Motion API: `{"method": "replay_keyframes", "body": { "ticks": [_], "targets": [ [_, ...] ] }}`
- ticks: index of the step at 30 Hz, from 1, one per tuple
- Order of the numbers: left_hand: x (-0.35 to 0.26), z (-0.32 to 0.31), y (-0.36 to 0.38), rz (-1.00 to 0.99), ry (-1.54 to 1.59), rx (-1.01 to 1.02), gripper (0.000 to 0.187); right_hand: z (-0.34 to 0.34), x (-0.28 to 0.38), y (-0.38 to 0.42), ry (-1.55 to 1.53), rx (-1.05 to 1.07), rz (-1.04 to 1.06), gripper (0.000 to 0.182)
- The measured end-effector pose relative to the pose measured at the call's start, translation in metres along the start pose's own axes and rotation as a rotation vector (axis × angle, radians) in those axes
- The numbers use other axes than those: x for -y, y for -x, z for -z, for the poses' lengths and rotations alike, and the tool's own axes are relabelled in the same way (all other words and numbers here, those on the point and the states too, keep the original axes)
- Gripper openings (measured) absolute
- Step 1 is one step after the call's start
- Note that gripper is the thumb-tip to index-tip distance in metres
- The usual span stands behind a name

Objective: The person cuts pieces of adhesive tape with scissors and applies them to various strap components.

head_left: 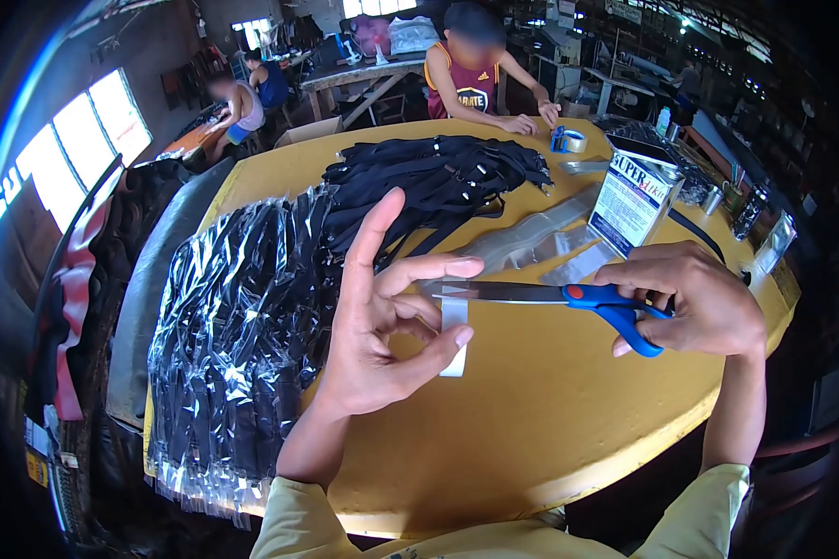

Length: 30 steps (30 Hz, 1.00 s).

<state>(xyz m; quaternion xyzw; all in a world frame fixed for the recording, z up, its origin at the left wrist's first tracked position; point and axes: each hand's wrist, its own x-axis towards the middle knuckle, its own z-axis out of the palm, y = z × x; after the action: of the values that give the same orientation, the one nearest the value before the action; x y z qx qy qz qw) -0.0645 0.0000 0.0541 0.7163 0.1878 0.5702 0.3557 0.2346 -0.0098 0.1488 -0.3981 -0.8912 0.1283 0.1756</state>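
Note:
My left hand [368, 326] pinches a narrow white strip [454, 317] upright near the thumb and fingertips, with the index finger raised. A pair of scissors [578, 295] with blue and red handles is in my right hand [704, 298], fingers through the loops. Its blades point left and overlap the upper part of the strip, just below a left fingertip. Both hands are above the yellow table [531, 438]. Close behind the left hand lie black straps in clear plastic sleeves [242, 345].
Loose black straps [419, 182] are heaped toward the back. Clear plastic sleeves [541, 233] lie beside a rectangular tin [632, 200]. Across the table a person [466, 74] has hands near a blue tape dispenser [567, 141]. Bottles and jars line the right edge.

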Motion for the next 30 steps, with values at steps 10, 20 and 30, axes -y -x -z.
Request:
{"method": "replay_keyframes", "body": {
  "ticks": [10, 20, 30],
  "targets": [
    [0.0, 0.0, 0.0, 0.0, -0.003, -0.003, 0.106, 0.005, 0.01, -0.002, -0.05, 0.055, -0.039, 0.048],
    [0.0, 0.001, 0.001, 0.012, 0.021, 0.0, 0.106, 0.001, 0.006, -0.001, -0.082, 0.028, -0.034, 0.049],
    [-0.002, 0.0, -0.003, -0.011, 0.039, -0.014, 0.113, -0.008, -0.008, 0.002, -0.114, 0.01, -0.056, 0.052]
  ]
}}
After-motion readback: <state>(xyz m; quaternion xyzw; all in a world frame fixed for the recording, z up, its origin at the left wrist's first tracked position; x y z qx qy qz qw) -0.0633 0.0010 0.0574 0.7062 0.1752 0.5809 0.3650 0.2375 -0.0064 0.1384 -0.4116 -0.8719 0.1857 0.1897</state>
